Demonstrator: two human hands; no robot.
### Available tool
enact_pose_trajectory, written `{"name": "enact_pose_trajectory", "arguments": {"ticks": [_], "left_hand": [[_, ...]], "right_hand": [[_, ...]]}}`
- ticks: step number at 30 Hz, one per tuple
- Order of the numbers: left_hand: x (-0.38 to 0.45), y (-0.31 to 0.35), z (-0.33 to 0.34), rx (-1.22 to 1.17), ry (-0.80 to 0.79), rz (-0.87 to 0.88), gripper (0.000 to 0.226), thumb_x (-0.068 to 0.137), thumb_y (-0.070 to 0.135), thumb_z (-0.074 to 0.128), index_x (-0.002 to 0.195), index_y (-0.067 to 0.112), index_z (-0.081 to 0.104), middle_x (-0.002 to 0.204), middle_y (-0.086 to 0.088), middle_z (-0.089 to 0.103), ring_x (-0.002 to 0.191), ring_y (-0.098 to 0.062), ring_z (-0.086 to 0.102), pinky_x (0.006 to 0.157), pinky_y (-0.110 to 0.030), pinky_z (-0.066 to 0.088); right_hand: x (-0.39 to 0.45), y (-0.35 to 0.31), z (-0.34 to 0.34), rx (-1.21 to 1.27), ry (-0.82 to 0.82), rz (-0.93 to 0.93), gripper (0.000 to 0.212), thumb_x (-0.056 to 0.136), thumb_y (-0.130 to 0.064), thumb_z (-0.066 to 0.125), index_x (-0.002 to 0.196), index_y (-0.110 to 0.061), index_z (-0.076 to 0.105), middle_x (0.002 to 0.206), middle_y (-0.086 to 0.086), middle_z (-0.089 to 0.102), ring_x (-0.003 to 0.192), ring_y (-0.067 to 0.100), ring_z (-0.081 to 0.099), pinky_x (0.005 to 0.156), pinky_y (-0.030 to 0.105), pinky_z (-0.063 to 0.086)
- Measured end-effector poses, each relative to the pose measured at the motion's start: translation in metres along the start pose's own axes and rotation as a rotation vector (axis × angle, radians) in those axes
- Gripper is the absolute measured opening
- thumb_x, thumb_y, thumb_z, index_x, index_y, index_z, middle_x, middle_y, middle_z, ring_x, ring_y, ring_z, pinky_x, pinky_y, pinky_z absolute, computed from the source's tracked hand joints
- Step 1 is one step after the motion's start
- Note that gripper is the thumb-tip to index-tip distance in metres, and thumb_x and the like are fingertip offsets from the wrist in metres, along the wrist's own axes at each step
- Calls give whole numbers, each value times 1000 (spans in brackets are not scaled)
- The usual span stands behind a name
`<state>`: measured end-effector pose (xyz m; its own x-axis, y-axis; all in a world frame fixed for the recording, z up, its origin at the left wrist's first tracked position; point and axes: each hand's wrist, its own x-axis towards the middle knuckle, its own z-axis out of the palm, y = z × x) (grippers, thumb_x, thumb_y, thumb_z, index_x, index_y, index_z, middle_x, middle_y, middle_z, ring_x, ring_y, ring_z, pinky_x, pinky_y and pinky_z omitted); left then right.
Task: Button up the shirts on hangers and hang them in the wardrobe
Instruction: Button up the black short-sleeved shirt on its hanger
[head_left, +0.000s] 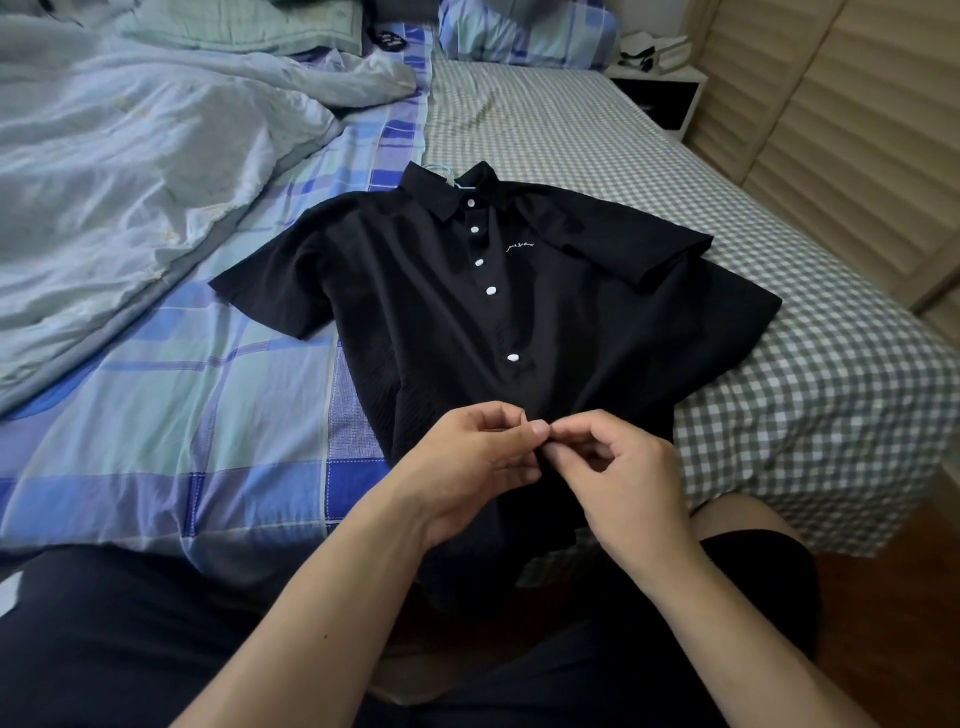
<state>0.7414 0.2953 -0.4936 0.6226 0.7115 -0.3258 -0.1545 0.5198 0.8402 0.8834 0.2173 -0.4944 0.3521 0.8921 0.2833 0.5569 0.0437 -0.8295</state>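
A black short-sleeved shirt (441, 291) lies flat on the bed, collar away from me, with several white buttons (513, 357) closed down its front. A pale blue hanger (451, 174) pokes out at the collar. My left hand (467, 467) and my right hand (618, 478) meet at the placket near the hem. Both pinch the black cloth between thumb and fingers. The button under my fingertips is hidden.
The bed carries a blue plaid sheet (208, 374) on the left and a grey checked sheet (779, 364) on the right. A rumpled pale duvet (130, 171) lies at far left. Slatted wooden doors (857, 130) stand on the right, with a nightstand (660, 98) beside them.
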Motion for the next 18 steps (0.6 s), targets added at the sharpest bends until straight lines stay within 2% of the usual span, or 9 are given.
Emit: {"name": "enact_pose_trajectory", "arguments": {"ticks": [4,8,11,14,18], "left_hand": [[1,0,-3,-23,-15,-6,25,93,-4,64,77,13,56,70,-2,59,68,-14,61,71,-25,56],[1,-2,-5,-9,19,33,22,90,-10,64,81,9,59,77,-8,62,73,-19,63,72,-25,57],[3,-4,-5,-20,55,85,23,89,-12,65,92,9,56,75,-8,60,72,-20,63,69,-26,56],[4,-8,-5,8,103,137,27,89,-12,65,93,11,51,74,-5,61,71,-19,63,70,-27,56],[2,-12,-1,194,172,233,32,87,-15,67,89,11,49,70,-3,60,68,-15,60,68,-26,55]], "right_hand": [[0,1,0,83,-29,129,22,84,-6,80,91,-26,77,84,-16,75,82,1,72,74,15,57],[0,1,0,98,-27,130,19,85,-6,79,95,-21,80,87,-11,77,85,3,73,79,20,59],[2,0,-1,198,-71,234,19,87,-5,77,94,-23,79,86,-7,78,82,8,75,82,30,61],[4,-1,-3,263,-108,301,17,88,-6,76,95,-21,80,87,-4,79,84,12,76,86,37,61],[9,-4,-5,122,-138,263,10,90,-19,76,81,-24,78,75,-3,76,74,13,74,77,42,62]]}}
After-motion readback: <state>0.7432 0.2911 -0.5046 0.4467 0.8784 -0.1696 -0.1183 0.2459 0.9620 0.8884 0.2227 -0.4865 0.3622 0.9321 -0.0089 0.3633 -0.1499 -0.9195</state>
